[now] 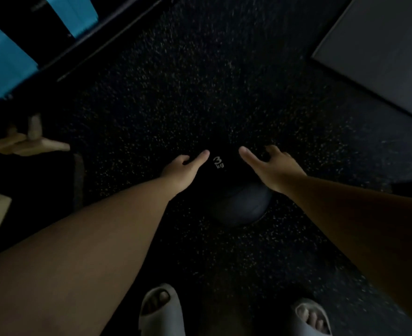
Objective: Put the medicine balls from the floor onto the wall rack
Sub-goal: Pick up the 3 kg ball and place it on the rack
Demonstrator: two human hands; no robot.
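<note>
Reaching with both open hands, left hand (pixel 184 169) and right hand (pixel 271 167), either side of a dark medicine ball (pixel 234 190) on the speckled floor (pixel 200 93), "3 kg" mark facing up.

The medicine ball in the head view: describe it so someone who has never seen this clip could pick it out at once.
Start at the dark speckled floor, then look between the left hand and right hand, above the pale slippers. There sits the medicine ball, round and dark. White "3 kg" lettering on top marks it apart.
</note>
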